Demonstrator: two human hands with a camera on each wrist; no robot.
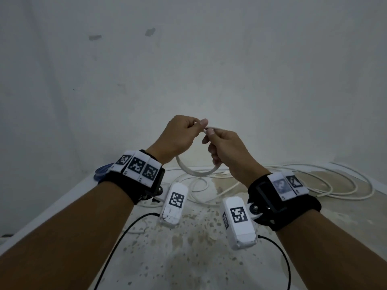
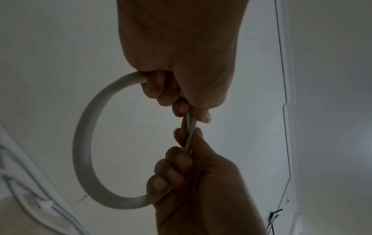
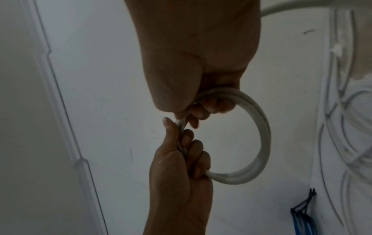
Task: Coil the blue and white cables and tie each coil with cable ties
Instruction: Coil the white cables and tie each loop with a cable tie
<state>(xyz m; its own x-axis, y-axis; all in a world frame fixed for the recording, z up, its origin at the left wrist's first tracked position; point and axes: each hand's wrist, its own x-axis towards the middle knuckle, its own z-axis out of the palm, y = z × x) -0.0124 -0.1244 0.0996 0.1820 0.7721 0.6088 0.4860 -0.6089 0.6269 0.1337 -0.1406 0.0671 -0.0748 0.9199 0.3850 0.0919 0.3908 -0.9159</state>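
No readable words, numbers or brand names are showing anywhere; only black-and-white square code markers are appearing on the wrist bands and on the white camera housings beside them.

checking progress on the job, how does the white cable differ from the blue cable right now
The white cable is held up, a small loop gripped by the left hand and right hand; the blue cable lies untouched on the table. The white cable's remainder sprawls loose; the blue cable is already coiled and tied.

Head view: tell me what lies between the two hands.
Only a short stretch of the white round cable spans the gap between left hand and right hand; both pinch it, clearest in the left wrist view.
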